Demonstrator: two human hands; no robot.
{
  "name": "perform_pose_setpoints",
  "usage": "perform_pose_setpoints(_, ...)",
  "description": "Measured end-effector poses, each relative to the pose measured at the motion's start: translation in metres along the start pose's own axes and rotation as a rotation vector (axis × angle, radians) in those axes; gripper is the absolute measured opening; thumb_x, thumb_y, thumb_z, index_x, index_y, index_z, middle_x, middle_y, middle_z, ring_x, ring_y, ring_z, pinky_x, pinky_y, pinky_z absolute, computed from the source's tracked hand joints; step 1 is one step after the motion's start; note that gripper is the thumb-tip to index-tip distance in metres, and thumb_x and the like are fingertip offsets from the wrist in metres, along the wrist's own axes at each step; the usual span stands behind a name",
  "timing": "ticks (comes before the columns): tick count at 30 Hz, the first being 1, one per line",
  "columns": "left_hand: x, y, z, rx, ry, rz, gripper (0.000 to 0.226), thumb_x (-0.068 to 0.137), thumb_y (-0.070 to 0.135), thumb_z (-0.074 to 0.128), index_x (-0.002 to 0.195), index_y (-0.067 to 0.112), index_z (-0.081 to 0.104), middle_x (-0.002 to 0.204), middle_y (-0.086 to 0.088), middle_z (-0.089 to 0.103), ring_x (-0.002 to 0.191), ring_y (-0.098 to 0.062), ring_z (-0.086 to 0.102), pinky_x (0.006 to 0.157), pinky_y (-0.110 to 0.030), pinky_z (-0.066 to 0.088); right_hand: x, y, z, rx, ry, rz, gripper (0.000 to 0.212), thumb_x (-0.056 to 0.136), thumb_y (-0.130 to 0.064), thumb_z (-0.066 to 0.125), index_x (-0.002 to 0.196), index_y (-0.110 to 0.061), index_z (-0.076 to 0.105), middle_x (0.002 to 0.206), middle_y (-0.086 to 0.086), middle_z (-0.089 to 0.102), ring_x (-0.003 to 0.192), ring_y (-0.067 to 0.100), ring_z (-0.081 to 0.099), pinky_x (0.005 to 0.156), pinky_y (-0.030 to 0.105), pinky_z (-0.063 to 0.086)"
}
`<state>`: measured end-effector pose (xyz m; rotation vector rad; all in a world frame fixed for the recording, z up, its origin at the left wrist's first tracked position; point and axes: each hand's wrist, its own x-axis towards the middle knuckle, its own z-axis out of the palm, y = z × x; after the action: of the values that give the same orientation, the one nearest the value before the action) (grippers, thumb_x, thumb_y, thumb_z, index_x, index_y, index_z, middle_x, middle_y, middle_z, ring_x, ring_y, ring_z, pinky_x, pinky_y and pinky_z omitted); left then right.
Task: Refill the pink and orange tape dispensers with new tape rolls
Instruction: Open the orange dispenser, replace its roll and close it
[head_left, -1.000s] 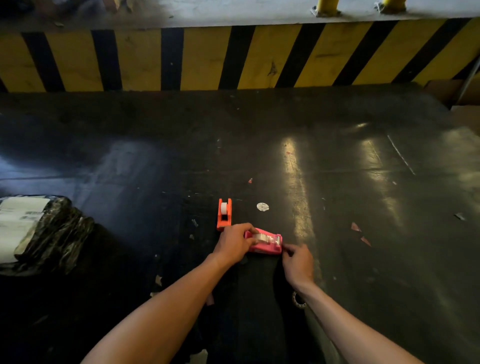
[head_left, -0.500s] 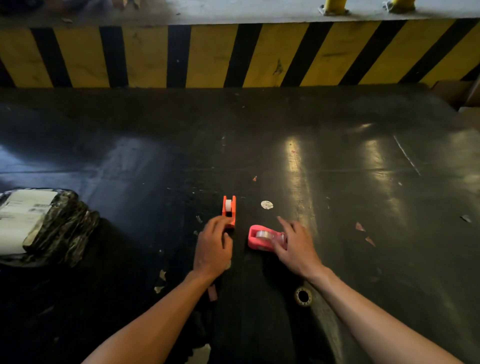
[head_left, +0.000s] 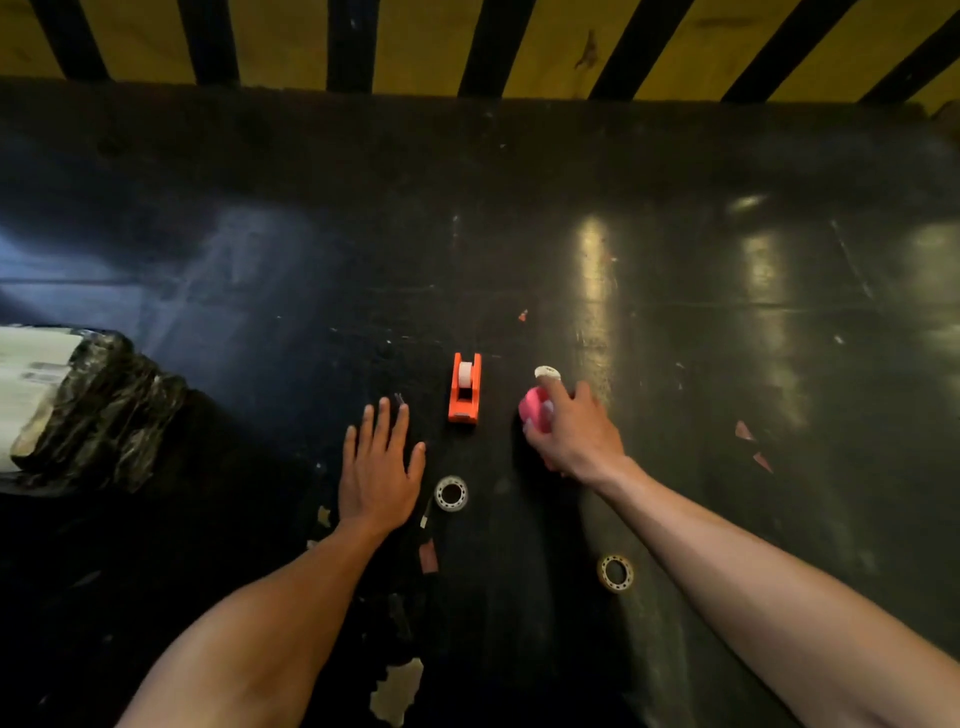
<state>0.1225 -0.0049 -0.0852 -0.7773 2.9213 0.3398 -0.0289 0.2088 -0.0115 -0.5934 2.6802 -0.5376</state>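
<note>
The orange tape dispenser (head_left: 464, 387) stands on the dark table with a white roll in it. To its right my right hand (head_left: 574, 431) is closed over the pink tape dispenser (head_left: 536, 408), which shows only partly under the fingers. My left hand (head_left: 379, 465) lies flat and open on the table, left of the orange dispenser and touching nothing. A clear tape roll (head_left: 451, 493) lies just right of my left hand. A second tape ring (head_left: 616, 572) lies nearer me, beside my right forearm.
A small white disc (head_left: 547, 372) lies just past my right fingertips. A black wrapped parcel with a white label (head_left: 78, 405) sits at the left edge. Paper scraps (head_left: 397, 691) dot the table near me. A yellow-and-black striped barrier (head_left: 467, 41) runs along the far side.
My left hand has let go of the pink dispenser, moved left and flattened on the table. My right hand has closed over the pink dispenser. The view tilted down, showing the tape rolls.
</note>
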Motion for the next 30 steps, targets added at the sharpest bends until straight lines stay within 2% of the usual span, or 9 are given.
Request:
perform_pose_setpoints(4, 0.001, -0.001, 0.004, 0.012, 0.024, -0.008, 0.064, 0.102, 0.047, 0.027, 0.157, 0.024, 0.007, 0.167, -0.005, 0.003, 0.153, -0.022, -0.001, 0.125, -0.048, 0.007, 0.032, -0.006, -0.01, 0.127, 0.055, 0.153, 0.064, 0.082, -0.042, 0.071, 0.135, -0.022, 0.043, 0.129, 0.02, 0.046, 0.115, 0.042, 0.053, 0.092, 0.047, 0.052)
perform_pose_setpoints(10, 0.002, -0.001, 0.006, -0.003, 0.03, -0.014, 0.063, 0.101, 0.046, 0.03, 0.157, 0.025, 0.01, 0.167, -0.004, 0.005, 0.154, -0.021, 0.0, 0.125, -0.048, 0.006, 0.061, -0.007, -0.008, 0.146, 0.095, 0.246, 0.067, 0.081, -0.041, 0.076, 0.134, -0.019, 0.042, 0.131, 0.021, 0.044, 0.117, 0.043, 0.053, 0.089, 0.045, 0.051)
perform_pose_setpoints(14, 0.003, -0.002, 0.006, -0.021, 0.05, -0.013, 0.063, 0.1, 0.045, 0.033, 0.157, 0.024, 0.015, 0.167, -0.004, 0.01, 0.154, -0.021, 0.004, 0.124, -0.048, 0.008, 0.062, -0.008, -0.004, 0.06, 0.101, 0.29, 0.079, 0.079, -0.057, 0.071, 0.141, -0.021, 0.037, 0.137, 0.021, 0.043, 0.125, 0.043, 0.046, 0.097, 0.051, 0.046)
perform_pose_setpoints(16, 0.003, -0.003, 0.005, -0.043, 0.065, -0.011, 0.062, 0.099, 0.044, 0.037, 0.156, 0.024, 0.021, 0.166, -0.004, 0.016, 0.153, -0.021, 0.008, 0.124, -0.048, 0.01, 0.059, -0.013, -0.005, -0.078, 0.225, 0.227, 0.076, 0.083, -0.061, 0.062, 0.142, -0.02, 0.038, 0.137, 0.02, 0.045, 0.126, 0.041, 0.043, 0.101, 0.053, 0.041)
perform_pose_setpoints(19, 0.009, 0.002, -0.001, -0.159, 0.105, -0.081, 0.056, 0.098, 0.04, 0.046, 0.151, 0.025, 0.036, 0.162, -0.002, 0.031, 0.151, -0.022, 0.021, 0.12, -0.05, 0.018, 0.053, -0.027, 0.0, -0.045, 0.404, -0.077, 0.061, 0.088, -0.044, 0.06, 0.141, -0.02, 0.041, 0.133, 0.015, 0.049, 0.122, 0.033, 0.047, 0.1, 0.048, 0.043)
perform_pose_setpoints(21, 0.019, 0.008, -0.009, -0.254, 0.125, -0.16, 0.05, 0.098, 0.037, 0.049, 0.147, 0.027, 0.042, 0.155, -0.001, 0.042, 0.144, -0.023, 0.032, 0.113, -0.051, 0.028, 0.048, -0.036, 0.013, 0.137, 0.298, -0.187, 0.058, 0.092, -0.036, 0.058, 0.144, -0.018, 0.04, 0.137, 0.012, 0.049, 0.126, 0.028, 0.048, 0.104, 0.041, 0.041)
perform_pose_setpoints(25, 0.045, 0.037, -0.03, -0.607, 0.013, -0.141, 0.045, 0.101, 0.023, 0.049, 0.145, 0.021, 0.047, 0.145, -0.005, 0.053, 0.133, -0.022, 0.046, 0.108, -0.041, 0.039, 0.041, -0.052, 0.038, 0.5, -0.084, -0.028, 0.056, 0.1, -0.032, 0.05, 0.15, -0.011, 0.034, 0.152, 0.015, 0.043, 0.14, 0.027, 0.039, 0.116, 0.039, 0.03)
perform_pose_setpoints(27, 0.053, 0.053, -0.041, -0.82, -0.125, -0.157, 0.039, 0.102, 0.02, 0.047, 0.14, 0.019, 0.054, 0.139, -0.005, 0.059, 0.128, -0.02, 0.054, 0.11, -0.039, 0.042, 0.04, -0.057, 0.042, 0.615, -0.151, 0.049, 0.047, 0.101, -0.033, 0.047, 0.145, -0.015, 0.045, 0.145, 0.012, 0.052, 0.133, 0.024, 0.049, 0.114, 0.04, 0.035)
perform_pose_setpoints(30, 0.053, 0.068, -0.048, -0.982, -0.186, -0.252, 0.027, 0.101, 0.019, 0.048, 0.119, 0.023, 0.068, 0.112, -0.002, 0.072, 0.102, -0.017, 0.068, 0.094, -0.041, 0.055, 0.036, -0.06, 0.036, 0.857, -0.209, 0.171, 0.036, 0.1, -0.035, 0.047, 0.132, -0.022, 0.059, 0.121, 0.003, 0.069, 0.106, 0.014, 0.064, 0.098, 0.037, 0.05)
